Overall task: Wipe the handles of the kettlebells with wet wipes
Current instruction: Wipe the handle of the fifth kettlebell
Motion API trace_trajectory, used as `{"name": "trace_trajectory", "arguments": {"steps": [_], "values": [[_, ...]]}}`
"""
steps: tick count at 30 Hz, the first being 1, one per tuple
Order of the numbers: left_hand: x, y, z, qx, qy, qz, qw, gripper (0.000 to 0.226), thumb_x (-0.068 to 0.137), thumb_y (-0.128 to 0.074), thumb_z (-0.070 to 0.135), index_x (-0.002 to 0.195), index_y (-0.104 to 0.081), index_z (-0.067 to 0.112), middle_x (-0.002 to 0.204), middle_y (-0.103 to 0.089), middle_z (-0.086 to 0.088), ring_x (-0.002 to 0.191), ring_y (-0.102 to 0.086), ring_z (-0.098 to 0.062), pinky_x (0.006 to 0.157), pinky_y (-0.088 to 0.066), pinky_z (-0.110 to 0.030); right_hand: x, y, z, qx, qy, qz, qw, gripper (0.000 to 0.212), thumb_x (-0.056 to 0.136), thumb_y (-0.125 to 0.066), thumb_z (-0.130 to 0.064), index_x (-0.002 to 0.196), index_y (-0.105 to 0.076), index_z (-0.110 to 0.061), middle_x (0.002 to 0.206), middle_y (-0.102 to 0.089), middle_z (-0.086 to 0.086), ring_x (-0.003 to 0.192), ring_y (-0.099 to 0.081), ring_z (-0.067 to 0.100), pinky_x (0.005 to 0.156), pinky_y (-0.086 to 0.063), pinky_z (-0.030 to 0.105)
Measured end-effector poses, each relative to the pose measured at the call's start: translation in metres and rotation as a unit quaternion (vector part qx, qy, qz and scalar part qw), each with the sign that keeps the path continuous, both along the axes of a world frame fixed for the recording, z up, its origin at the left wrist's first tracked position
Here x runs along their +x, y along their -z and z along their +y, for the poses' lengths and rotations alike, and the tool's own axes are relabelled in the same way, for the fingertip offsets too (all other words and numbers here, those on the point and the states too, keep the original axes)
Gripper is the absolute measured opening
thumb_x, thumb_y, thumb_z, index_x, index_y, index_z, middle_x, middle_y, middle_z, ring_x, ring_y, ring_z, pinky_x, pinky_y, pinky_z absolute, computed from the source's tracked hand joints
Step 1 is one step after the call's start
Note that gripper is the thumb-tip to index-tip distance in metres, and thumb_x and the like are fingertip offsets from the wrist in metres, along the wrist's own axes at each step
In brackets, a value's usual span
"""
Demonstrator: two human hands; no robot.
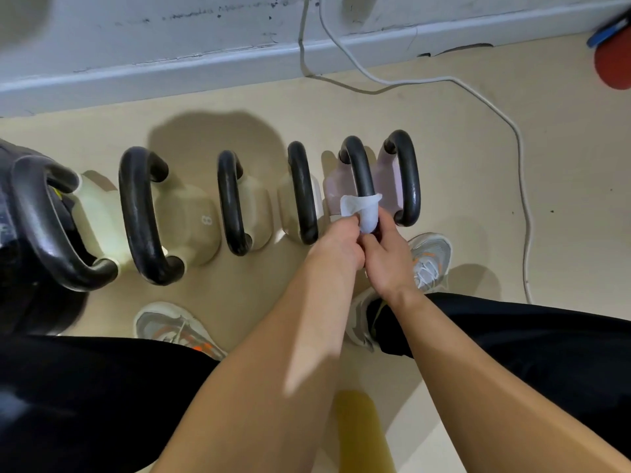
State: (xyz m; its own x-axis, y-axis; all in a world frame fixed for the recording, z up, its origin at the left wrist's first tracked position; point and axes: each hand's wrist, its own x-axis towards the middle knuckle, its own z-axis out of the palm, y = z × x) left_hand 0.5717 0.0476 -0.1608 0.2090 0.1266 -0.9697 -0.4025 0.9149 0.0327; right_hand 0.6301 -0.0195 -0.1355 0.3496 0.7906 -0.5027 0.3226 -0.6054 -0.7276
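looking down on a row of kettlebells (235, 203) with black handles, standing side by side on a beige floor (478, 172) in front of a white wall (136, 39). the wipe (362, 206) is wrapped round the near end of the handle (358, 165) of a pink kettlebell (333, 189), second from the right end of the row. left hand (341, 242) pinches the wipe's left edge, thumb and fingers clenched on it. right hand (389, 261) grasps the wrapped handle from the near side, fingers curled round wipe and bar together. the two hands touch each other. a second pink bell (384, 179) stands just beside on the right, its handle bare. to the left are two small beige ones, then a larger beige bell marked 8 (191, 220), then a pale one, then part of a dark one cut off by the frame edge. a white cable (512, 124) comes down the wall and loops across the floor right of the row. one grey shoe (432, 257) with orange marks sits just right of the right hand, another (170, 327) near the bell marked 8. black trousers (85, 387) fill both lower corners. a red round thing (614, 66) is cut off at the top right.
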Motion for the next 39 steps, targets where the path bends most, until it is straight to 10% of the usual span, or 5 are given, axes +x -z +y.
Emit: {"name": "trace_trajectory", "arguments": {"steps": [10,14,21,28,39], "values": [[-0.004,-0.004,-0.011,0.056,0.069,0.142,0.986,0.032,0.098,-0.035,0.013,0.123,-0.055,0.005,0.105,-0.068,-0.021,0.086,-0.067,-0.03,0.08,-0.058,-0.037,-0.008,0.015,-0.034,0.008,-0.017,-0.107,0.994,0.014,0.102,-0.047,-0.03,0.11,-0.058,-0.034,0.082,-0.066,-0.001,0.072,-0.058,0.024,0.069,-0.048,0.038],[-0.004,-0.005,-0.001,0.075,0.043,0.163,0.983,0.04,0.102,-0.04,0.015,0.14,-0.041,0.004,0.13,-0.058,-0.02,0.102,-0.065,-0.031,0.072,-0.052,-0.031,-0.015,0.016,-0.031,-0.04,0.054,-0.009,0.998,0.02,0.097,-0.048,-0.026,0.11,-0.062,-0.029,0.095,-0.07,-0.005,0.089,-0.061,0.018,0.08,-0.049,0.036],[0.008,-0.009,-0.02,0.121,0.047,0.202,0.971,0.012,0.095,-0.053,0.016,0.091,-0.064,0.014,0.094,-0.073,-0.011,0.085,-0.07,-0.03,0.083,-0.059,-0.043,-0.011,0.013,-0.006,0.03,0.22,0.027,0.975,0.025,0.097,-0.049,-0.006,0.082,-0.068,-0.01,0.069,-0.066,-0.002,0.065,-0.053,0.012,0.066,-0.046,0.029],[0.006,-0.022,-0.028,0.234,0.081,0.313,0.917,0.014,0.095,-0.051,0.014,0.106,-0.054,0.023,0.105,-0.066,0.0,0.091,-0.064,-0.019,0.073,-0.051,-0.025,-0.009,0.011,0.007,0.063,0.244,0.105,0.962,0.028,0.094,-0.051,-0.003,0.084,-0.071,-0.02,0.069,-0.067,-0.004,0.065,-0.054,0.013,0.063,-0.046,0.03],[-0.008,-0.015,-0.05,0.372,0.231,0.212,0.874,0.044,0.087,-0.05,0.017,0.125,-0.045,0.036,0.122,-0.066,0.013,0.112,-0.06,-0.011,0.099,-0.047,-0.037,-0.001,0.012,-0.002,0.026,0.136,0.147,0.979,0.048,0.087,-0.05,0.011,0.116,-0.069,-0.022,0.111,-0.076,0.0,0.11,-0.07,0.017,0.105,-0.053,0.041]]}}
